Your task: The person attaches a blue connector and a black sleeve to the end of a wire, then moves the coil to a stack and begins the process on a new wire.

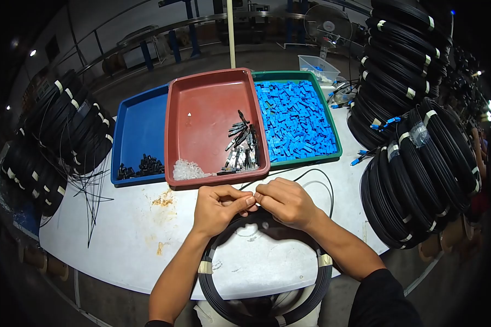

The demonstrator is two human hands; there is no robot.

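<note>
My left hand [219, 206] and my right hand [285, 200] meet fingertip to fingertip just in front of the red tray [202, 117]. Both pinch the thin end of a black cable [316, 174], which loops out to the right of my right hand. What sits between the fingertips is too small to make out. A coil of the black cable [267, 305], bound with pale tape, lies on the white table [120, 240] under my forearms.
The red tray holds clear pieces [188, 170] and dark connector parts [241, 146]. A blue tray [139, 131] with small black parts stands left of it, a green tray [333, 155] full of blue parts right. Stacked cable coils flank the table at left [65, 131] and right [414, 136].
</note>
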